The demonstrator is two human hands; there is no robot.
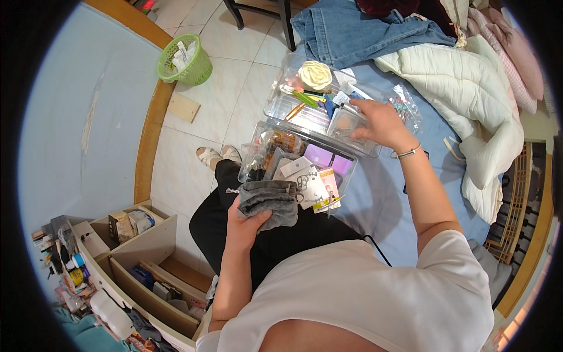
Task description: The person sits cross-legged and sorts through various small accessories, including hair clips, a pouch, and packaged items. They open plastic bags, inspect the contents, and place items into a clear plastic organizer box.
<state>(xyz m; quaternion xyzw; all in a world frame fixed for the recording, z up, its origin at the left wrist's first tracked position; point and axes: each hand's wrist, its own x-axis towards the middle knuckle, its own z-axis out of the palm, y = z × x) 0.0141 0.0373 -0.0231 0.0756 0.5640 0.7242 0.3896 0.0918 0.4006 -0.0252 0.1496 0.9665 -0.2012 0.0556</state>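
My left hand grips a grey drawstring pouch of soft cloth, held above my lap. Over the right side of a clear plastic box, my right hand reaches down with thumb and fingers apart. Under it lies a small clear container with something roundish inside; whether the fingertips touch it I cannot tell. A cream fabric flower, a green clip and other small items fill this box. Nearer me, a second clear box holds a purple case and carded accessories.
The boxes rest on a blue bedsheet beside a clear plastic bag, jeans and a white quilt. Left are a green wastebasket on the tiles and open drawers.
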